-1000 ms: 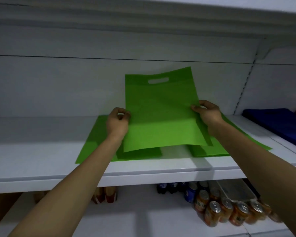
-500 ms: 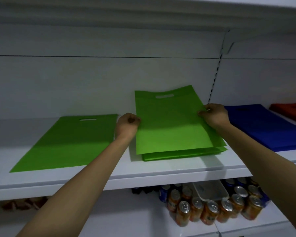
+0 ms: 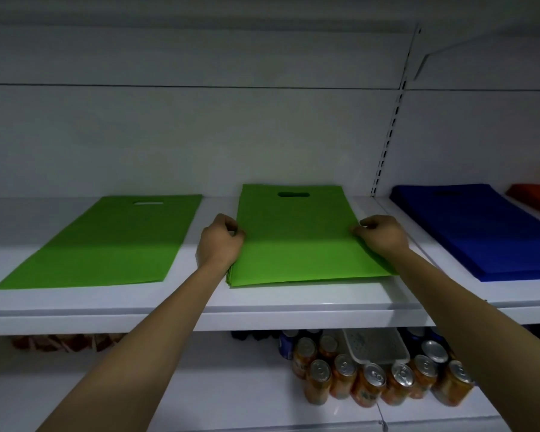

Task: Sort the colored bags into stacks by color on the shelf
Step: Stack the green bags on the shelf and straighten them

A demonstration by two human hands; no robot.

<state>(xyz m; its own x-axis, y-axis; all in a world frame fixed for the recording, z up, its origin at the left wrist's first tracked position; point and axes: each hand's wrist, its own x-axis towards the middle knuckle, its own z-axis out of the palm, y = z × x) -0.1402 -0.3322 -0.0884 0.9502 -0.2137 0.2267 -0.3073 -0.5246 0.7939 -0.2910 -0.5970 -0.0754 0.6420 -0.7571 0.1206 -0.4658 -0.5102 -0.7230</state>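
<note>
**GREEN FLAT BAGS, MIDDLE SHELF: HANDLING AND VISIBILITY**

**Location.** The green stack (image 3: 233, 280) lies flat at the centre of the shelf (image 3: 293, 302), with the handle cut-outs on the far side. The top green bag (image 3: 296, 241) rests on it, its edges nearly square with those beneath. A single green bag (image 3: 106, 241) lies apart to the left. A blue stack (image 3: 480, 232) lies to the right, and a reddish stack (image 3: 536, 198) at far right.

**Hands.** The left hand (image 3: 220, 244) is curled on the top bag's left edge, grasping it. The right hand (image 3: 381, 236) pinches the right edge in the same way.

**Handling (judged).**
- The bag looks like thin fabric sheet: very light, limp and not fragile.
- Held at one point, it would probably sag or fold.
- The layers may slide over one another, so a nudge could skew the stack.
- The best hold is on both long edges at mid-length, as the hands have it here. The two far corners beside the cut-out would also serve.

**Not determinable.**
- The number of bags in the green stack is unclear, since only thin layered edges show at its near left corner.
- The fingertips of both hands are tucked out of sight, so whether they hold one bag or several cannot be told.
- The reddish stack is cut off by the frame, and its exact colour is uncertain in the dim light.
- On the lower shelf, drink cans (image 3: 371, 381) and a white basket (image 3: 376, 346) are partly hidden by the shelf lip and forearms.
- The brownish goods at lower left are too blurred to identify.
</note>
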